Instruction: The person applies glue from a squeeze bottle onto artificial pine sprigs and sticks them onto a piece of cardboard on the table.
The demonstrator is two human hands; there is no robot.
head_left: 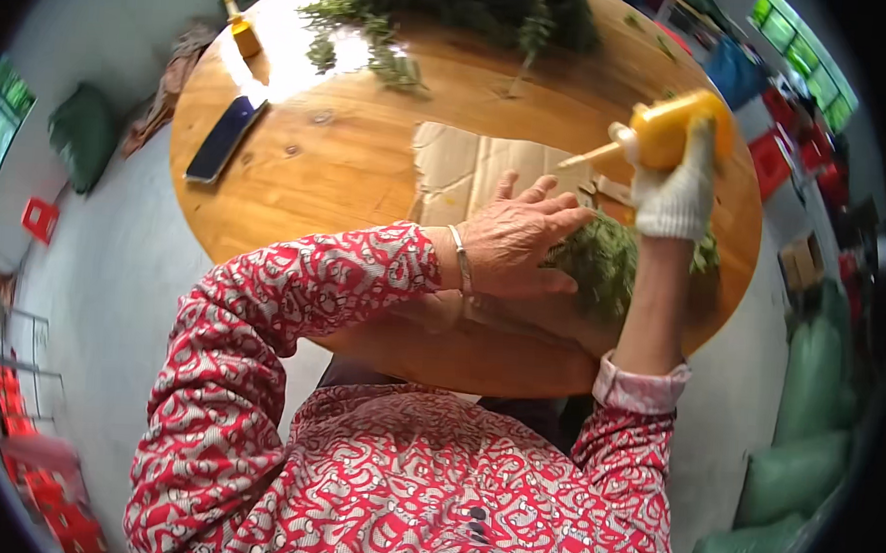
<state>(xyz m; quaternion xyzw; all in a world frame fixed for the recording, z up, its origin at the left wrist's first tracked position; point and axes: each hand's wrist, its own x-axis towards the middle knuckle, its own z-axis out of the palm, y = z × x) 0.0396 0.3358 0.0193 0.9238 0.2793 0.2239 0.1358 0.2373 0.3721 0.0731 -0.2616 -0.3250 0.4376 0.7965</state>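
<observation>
Bare and wearing a bracelet, my left hand (pixel 520 239) spreads its fingers low over the near edge of a flat piece of cardboard (pixel 469 163), beside a bunch of green leafy sprigs (pixel 604 265). Whether it touches the cardboard I cannot tell. In a white knitted glove, my right hand (pixel 675 201) grips a yellow squeeze bottle (pixel 671 123), tilted above the table's right side. The bottle's long thin nozzle points left, its tip over the cardboard's right part. A small pale object between the cardboard and the glove is partly hidden and blurred.
The round wooden table (pixel 298 184) holds a dark phone (pixel 226 140) at left, a small yellow bottle (pixel 242 34) at far left, and a large heap of green sprigs (pixel 477 8) at the back. Green sacks (pixel 793 475) lie on the right; red crates (pixel 770 163) stand beyond the table.
</observation>
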